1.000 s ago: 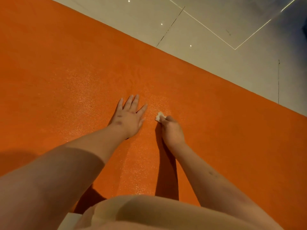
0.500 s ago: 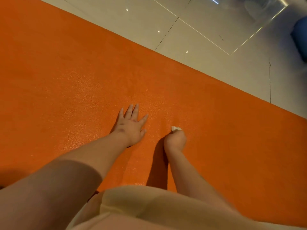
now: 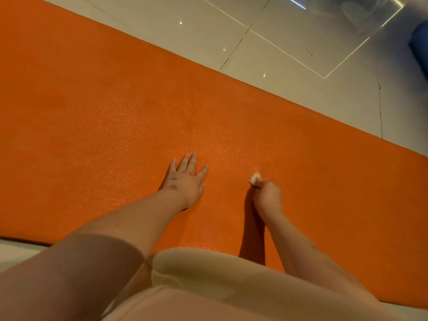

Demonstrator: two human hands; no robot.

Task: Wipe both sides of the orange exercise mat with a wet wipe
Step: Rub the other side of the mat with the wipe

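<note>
Leaning over the orange mat (image 3: pixel 97 107), which is lying flat on the shiny floor (image 3: pixel 208 35), the person is pressing the left hand (image 3: pixel 185 181) down with fingers straight and spread, probably to stop the mat sliding. The right hand (image 3: pixel 267 196), at three o'clock from it, is curling its fingers round a small wet wipe (image 3: pixel 254 177), whose tip is poking out at twelve o'clock to rub the mat.

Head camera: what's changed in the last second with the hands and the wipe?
The right hand, gripping the wet wipe, slid it rightward across the orange mat, away from the left hand. The left hand stayed flat on the orange mat.
</note>
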